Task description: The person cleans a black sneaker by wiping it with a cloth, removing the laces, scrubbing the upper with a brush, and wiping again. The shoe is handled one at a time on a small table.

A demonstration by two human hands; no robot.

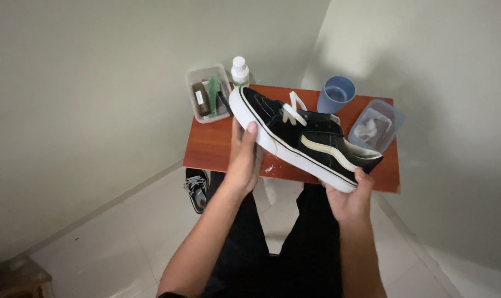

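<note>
I hold a black sneaker (pixel 303 138) with a white sole, a white side stripe and loose white laces above a small reddish-brown table (pixel 214 149). My left hand (pixel 244 160) supports it under the toe end, thumb on the white sole edge. My right hand (pixel 350 201) grips the heel end from below. The shoe lies on its side, toe pointing to the far left.
On the table stand a clear box (pixel 207 95) with a brush and tools, a white bottle (pixel 239 70), a blue cup (pixel 335 94) and a clear tub (pixel 375 127) holding a cloth. A second black shoe (pixel 196 189) lies on the floor under the table. Walls close in behind.
</note>
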